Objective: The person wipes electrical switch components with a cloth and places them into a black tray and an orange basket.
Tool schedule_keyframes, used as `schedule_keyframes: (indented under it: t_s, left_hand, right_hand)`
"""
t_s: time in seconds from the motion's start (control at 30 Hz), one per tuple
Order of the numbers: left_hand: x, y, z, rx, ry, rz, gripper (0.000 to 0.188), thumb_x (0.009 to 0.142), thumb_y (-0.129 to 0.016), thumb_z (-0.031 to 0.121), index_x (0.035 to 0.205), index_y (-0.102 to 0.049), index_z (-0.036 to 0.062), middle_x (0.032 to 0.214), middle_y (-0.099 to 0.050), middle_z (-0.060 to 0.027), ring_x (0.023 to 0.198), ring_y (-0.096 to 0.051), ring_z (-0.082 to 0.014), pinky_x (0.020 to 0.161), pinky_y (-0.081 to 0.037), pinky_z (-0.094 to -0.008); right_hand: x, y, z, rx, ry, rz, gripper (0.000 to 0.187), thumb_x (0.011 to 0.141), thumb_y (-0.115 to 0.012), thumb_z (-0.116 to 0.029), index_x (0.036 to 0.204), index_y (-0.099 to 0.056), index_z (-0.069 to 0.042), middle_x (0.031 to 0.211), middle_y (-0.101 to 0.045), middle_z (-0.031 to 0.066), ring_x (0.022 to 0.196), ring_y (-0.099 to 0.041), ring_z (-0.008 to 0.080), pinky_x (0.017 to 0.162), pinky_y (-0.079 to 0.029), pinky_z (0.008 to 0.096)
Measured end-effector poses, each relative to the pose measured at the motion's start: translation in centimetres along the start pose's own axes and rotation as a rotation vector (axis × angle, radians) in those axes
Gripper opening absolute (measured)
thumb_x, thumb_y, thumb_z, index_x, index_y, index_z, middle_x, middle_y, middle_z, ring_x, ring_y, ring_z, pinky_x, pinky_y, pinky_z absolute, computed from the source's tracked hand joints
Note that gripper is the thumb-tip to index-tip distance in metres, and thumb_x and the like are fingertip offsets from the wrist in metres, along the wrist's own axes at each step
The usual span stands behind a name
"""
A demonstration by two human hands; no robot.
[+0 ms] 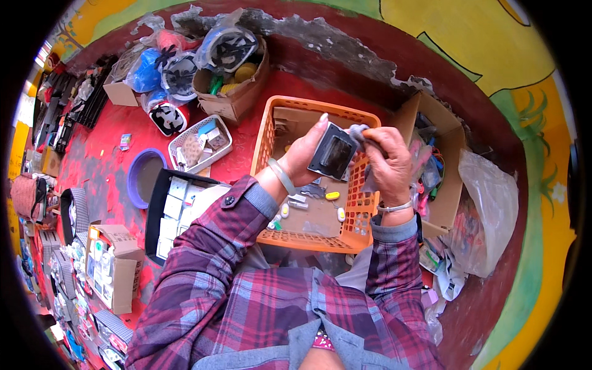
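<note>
My left hand (300, 158) is closed on a flat black rectangular case (333, 152) with a glossy dark window, held tilted above an orange plastic basket (370, 235). A bunched grey cloth (358, 131) is pinched in my right hand (391, 161) and meets the case's upper right corner. Below my hands, the basket has a cardboard lining. On it lie a small yellow piece (333, 195), two white-and-yellow pieces, one of them a rounded piece (341, 214) near the right wall, and some small clear and grey parts (298, 203).
Right of the basket stands a cardboard box (452, 185) of mixed small goods, beside a clear plastic bag (489, 209). To the left are a white basket (226, 147), a purple basin (133, 191) and a black tray (154, 237) of white boxes. Bagged helmets (227, 48) sit behind.
</note>
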State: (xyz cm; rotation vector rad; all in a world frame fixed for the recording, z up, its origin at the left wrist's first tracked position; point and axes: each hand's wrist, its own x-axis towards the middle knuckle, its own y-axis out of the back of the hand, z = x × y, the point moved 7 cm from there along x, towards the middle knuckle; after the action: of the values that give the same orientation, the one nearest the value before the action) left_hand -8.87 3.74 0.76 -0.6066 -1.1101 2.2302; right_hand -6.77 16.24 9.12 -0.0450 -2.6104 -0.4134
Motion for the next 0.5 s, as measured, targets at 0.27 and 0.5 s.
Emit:
schedule_keyframes:
  t_s: [0.27,0.5]
  left_hand:
    - [0.0,1.2,-1.3,0.171,0.036,0.158,0.051,0.097,-0.038,0.054,0.115,-0.059,0.0105,0.1,-0.065,-0.0052,0.085,-0.064,-0.016,0.075,-0.054,-0.0303]
    - [-0.2,0.4,0.1,0.208,-0.07,0.084,0.066,0.098,-0.029,0.055,0.134,-0.046,0.003,0.117,-0.061,-0.0115,0.096,-0.064,-0.02,0.086,-0.052,-0.0346]
  right_hand:
    - [-0.6,-1.9,0.2,-0.21,0.09,-0.098,0.023,0.075,-0.06,0.005,0.093,-0.071,-0.005,0.085,-0.06,0.0099,0.075,-0.062,0.0238,0.066,-0.05,0.0302]
    - [-0.4,-0.5,2.5,-0.23,0.004,-0.114,0.021,0.074,-0.061,0.006,0.09,-0.07,-0.004,0.082,-0.059,0.0084,0.074,-0.061,0.0228,0.064,-0.048,0.0295]
